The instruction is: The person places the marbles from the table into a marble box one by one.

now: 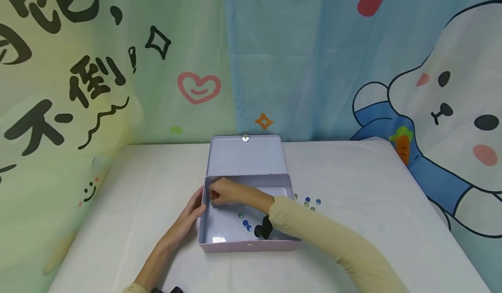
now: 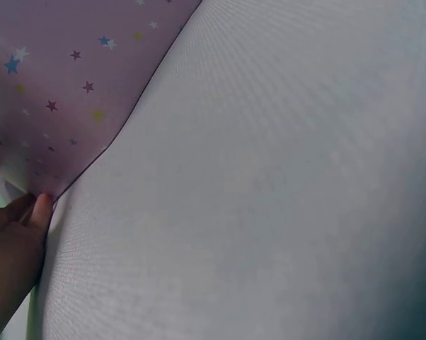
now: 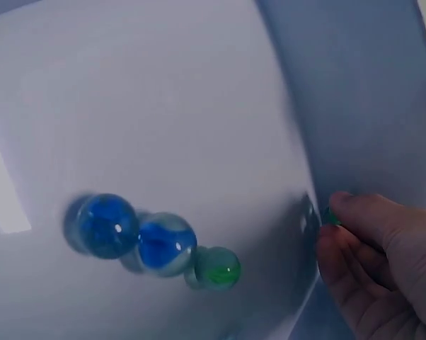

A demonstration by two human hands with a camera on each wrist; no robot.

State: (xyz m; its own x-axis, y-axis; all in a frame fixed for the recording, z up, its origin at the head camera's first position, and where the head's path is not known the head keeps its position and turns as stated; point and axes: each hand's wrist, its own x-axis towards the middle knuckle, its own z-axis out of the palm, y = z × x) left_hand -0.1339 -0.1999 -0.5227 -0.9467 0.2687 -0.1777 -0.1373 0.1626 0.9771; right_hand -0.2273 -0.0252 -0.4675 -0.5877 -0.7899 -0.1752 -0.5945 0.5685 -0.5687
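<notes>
Head view puts the tin (image 1: 247, 234) at center frame, lower middle, on the white table (image 1: 117, 223). Its long axis runs left to right across the picture, and its lid (image 1: 245, 156) stands open at the far side, leaning away toward the backdrop.

My right hand (image 1: 225, 193) reaches into the tin's upper left corner, fingers curled. On the right wrist view its fingertips (image 3: 354, 209) pinch a small green marble (image 3: 331, 216) against the tin's wall. My left hand (image 1: 192, 212) lies along the tin's left outer wall, fingers straight and pressed flat to it; the left wrist view shows a fingertip (image 2: 42, 209) touching the starred side.

Three marbles (image 3: 156, 244), two blue and one green, lie in a touching row on the tin floor, near the middle. More loose marbles (image 1: 310, 202) sit on the table just right of the tin. My right sleeve (image 1: 333, 240) crosses the tin's right front corner, with a black wrist mount (image 1: 263, 228) under it.
</notes>
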